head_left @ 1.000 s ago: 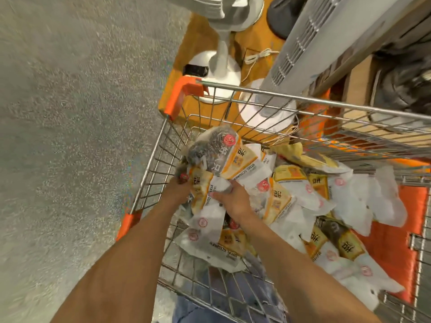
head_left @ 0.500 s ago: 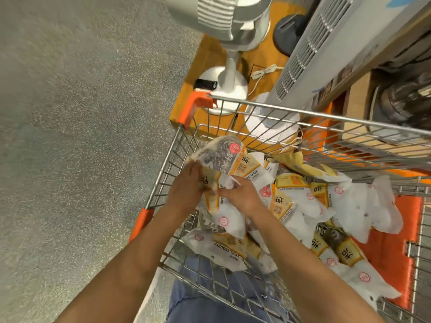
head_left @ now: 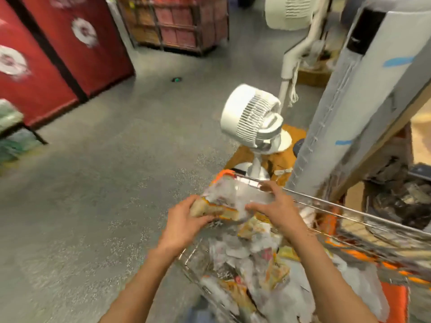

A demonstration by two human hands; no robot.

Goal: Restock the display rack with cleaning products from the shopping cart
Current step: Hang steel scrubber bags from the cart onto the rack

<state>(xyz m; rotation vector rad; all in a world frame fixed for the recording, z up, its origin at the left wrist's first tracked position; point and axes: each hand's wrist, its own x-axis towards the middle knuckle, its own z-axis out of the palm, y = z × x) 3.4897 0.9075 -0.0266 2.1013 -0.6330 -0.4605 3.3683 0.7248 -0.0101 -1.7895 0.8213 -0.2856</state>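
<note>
Shiny metal wire forms the shopping cart (head_left: pixel 363 212). Its packets (head_left: pixel 235 201) are glossy clear plastic. The fan (head_left: pixel 250 116) is smooth white plastic.

Nothing could be read. The whole view was smeared by motion. The packets (head_left: pixel 233 206) lifted over the shopping cart (head_left: pixel 349 207) carried yellow-orange label panels, but the print on them was only a blur. The red panels (head_left: pixel 70 43) at the left bore round white emblems, too smudged to make out any letters or figures.
</note>
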